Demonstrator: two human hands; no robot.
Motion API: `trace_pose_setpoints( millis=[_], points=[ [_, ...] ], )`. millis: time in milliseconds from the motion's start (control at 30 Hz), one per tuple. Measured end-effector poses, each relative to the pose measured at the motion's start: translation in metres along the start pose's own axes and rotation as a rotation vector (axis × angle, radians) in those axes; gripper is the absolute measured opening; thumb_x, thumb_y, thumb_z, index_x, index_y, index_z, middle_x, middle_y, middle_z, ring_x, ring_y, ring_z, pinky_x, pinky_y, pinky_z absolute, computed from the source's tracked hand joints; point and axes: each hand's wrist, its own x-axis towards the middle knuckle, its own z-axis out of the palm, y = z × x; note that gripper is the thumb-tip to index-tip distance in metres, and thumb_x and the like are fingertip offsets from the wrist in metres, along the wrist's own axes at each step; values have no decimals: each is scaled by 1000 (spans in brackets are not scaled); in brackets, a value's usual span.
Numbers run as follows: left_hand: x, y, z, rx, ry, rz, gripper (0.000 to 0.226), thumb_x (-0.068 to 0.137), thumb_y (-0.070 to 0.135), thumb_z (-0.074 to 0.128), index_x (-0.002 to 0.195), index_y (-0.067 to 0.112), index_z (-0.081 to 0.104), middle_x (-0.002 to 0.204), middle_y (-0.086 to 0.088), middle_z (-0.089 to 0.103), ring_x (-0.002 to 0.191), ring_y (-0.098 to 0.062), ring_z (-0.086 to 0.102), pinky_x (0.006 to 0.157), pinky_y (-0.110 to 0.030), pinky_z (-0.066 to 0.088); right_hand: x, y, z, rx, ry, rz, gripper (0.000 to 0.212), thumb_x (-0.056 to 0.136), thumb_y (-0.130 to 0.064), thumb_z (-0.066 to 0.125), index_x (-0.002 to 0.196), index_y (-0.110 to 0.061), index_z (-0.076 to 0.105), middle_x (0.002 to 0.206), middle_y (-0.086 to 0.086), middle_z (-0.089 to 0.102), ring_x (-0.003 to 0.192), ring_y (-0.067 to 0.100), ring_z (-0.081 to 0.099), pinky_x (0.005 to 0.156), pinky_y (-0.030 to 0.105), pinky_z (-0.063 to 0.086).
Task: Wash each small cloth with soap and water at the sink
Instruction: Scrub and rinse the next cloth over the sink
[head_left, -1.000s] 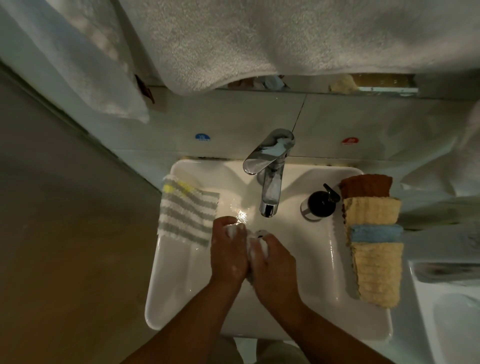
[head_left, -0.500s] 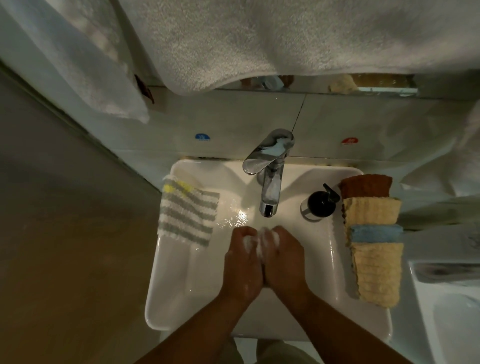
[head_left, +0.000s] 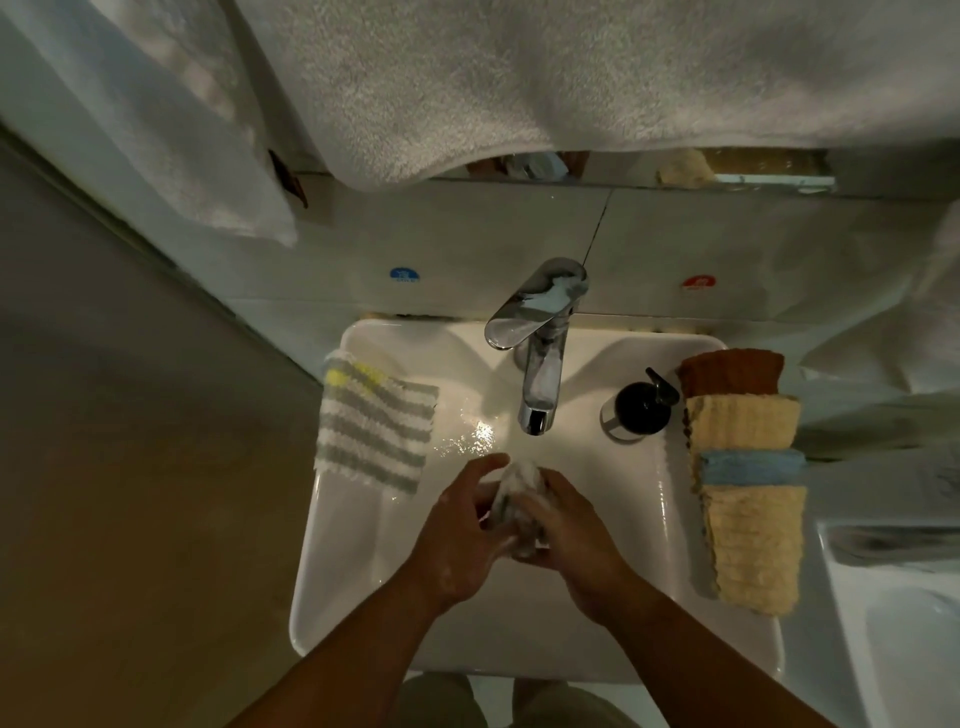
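Your left hand (head_left: 457, 540) and right hand (head_left: 576, 545) meet over the middle of the sink (head_left: 322, 571), just in front of the tap (head_left: 540, 364), and the fingers of both curl round one small wadded cloth (head_left: 519, 493) squeezed between your palms. It looks pale and foamy, so treat it as soft, light even when soaked, and slippery with lather. It has no stiff edge to catch, so a loose pinch will likely let it slide out. Take it as a bunch in the whole palm, or by a gathered corner when you open it to rinse. The basin holds your hands and the cloth. Wet glints show on its floor left of the spout, but I cannot tell whether water stands in it or whether the tap is running. A striped cloth (head_left: 374, 431) hangs over the left rim. A stack of folded cloths (head_left: 743, 483), brown, yellow and blue, lies along the right rim, and these look dry and should be easy to lift one at a time from the top. The soap bottle (head_left: 636, 410) stands between the tap and that stack, and its fill level is hidden.
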Motion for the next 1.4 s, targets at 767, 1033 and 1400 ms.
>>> trace_pose_setpoints(
  millis=[767, 1033, 1400],
  points=[
    [6, -18, 13, -85, 233, -16, 31, 104, 36, 50, 135, 41, 54, 126, 13, 64, 110, -11, 66, 82, -37, 61, -9, -3, 9, -25, -20, -9, 20, 100, -21, 60, 117, -30, 62, 99, -2, 76, 84, 20, 75, 66, 36, 62],
    [2, -15, 8, 217, 308, 107, 8, 98, 34, 61, 93, 29, 60, 86, 8, 68, 77, -4, 66, 64, -14, 51, 6, -9, -11, 112, 190, 29, 18, 101, -17, 56, 96, -24, 72, 79, 10, 72, 59, 22, 64, 49, 26, 45],
    [-1, -1, 33, -39, 348, -86, 14, 106, 33, 47, 100, 23, 54, 89, -4, 70, 79, -16, 70, 72, -43, 61, 10, 10, 22, -610, 306, -350, 25, 104, -28, 46, 86, -16, 59, 73, -6, 62, 64, 7, 60, 59, 17, 45]
  ],
)
